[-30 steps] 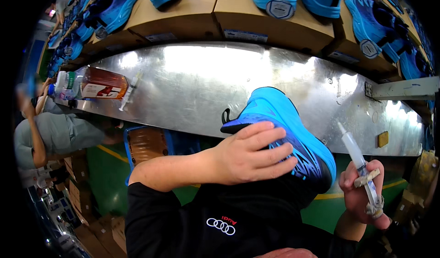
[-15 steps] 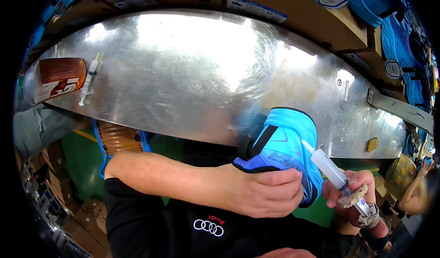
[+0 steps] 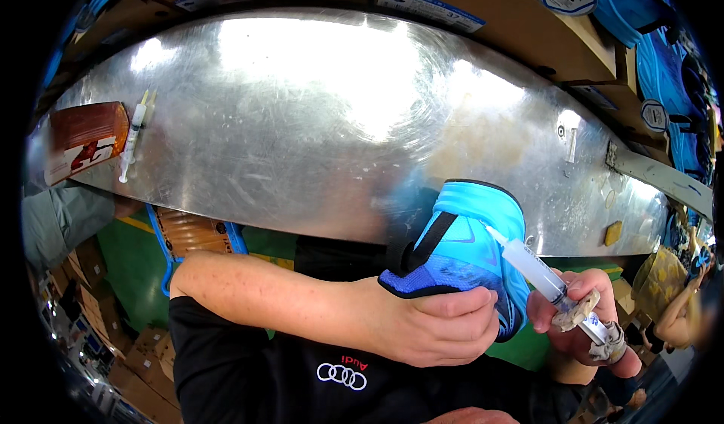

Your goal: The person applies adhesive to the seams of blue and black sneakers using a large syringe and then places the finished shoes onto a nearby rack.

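Note:
A bright blue shoe (image 3: 483, 232) with darker blue mesh and a black strap is tilted over the near edge of the table. Wrapped around its lower side is my left hand (image 3: 445, 326), fingers curled on the shoe. In my right hand (image 3: 573, 311) is a clear plastic syringe (image 3: 534, 269), part filled, its flange wrapped in pale material. The syringe's white tip points up and left, at or very close to the shoe's side; contact cannot be made out for certain. A second syringe (image 3: 133, 139) lies at the table's left end.
Beside the second syringe stands an amber bottle (image 3: 87, 134) on the metal table (image 3: 302, 145). Cardboard boxes (image 3: 498, 39) line the far side, with blue shoes (image 3: 664, 77) at the right. A yellow-brown block (image 3: 614, 233) lies near the right edge. Another person's grey sleeve (image 3: 64, 217) shows at left.
The syringe and my right hand have shifted slightly left and upward against the shoe. My left hand keeps its hold, and the whole view has moved a little.

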### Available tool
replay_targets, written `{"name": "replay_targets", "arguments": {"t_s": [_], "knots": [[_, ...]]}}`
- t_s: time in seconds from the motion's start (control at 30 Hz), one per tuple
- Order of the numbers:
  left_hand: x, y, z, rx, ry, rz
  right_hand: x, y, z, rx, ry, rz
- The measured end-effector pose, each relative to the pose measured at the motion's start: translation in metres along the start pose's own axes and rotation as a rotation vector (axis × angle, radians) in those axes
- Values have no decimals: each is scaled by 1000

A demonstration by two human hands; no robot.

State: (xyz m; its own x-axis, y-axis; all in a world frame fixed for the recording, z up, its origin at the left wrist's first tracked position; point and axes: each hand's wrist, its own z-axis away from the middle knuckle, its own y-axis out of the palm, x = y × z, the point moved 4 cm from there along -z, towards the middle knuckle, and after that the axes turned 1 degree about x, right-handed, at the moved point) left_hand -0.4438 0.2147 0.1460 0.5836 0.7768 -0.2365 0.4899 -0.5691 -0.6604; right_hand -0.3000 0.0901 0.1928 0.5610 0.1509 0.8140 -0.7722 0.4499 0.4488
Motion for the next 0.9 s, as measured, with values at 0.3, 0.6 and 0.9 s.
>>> {"name": "replay_targets", "arguments": {"t_s": [0.3, 0.6, 0.9], "knots": [[1, -2, 2, 4, -2, -3, 5, 3, -5, 26, 1, 49], [-1, -1, 6, -28, -34, -3, 6, 9, -8, -2, 46, 69], [2, -3, 7, -20, -15, -22, 10, 9, -7, -33, 47, 91]]}}
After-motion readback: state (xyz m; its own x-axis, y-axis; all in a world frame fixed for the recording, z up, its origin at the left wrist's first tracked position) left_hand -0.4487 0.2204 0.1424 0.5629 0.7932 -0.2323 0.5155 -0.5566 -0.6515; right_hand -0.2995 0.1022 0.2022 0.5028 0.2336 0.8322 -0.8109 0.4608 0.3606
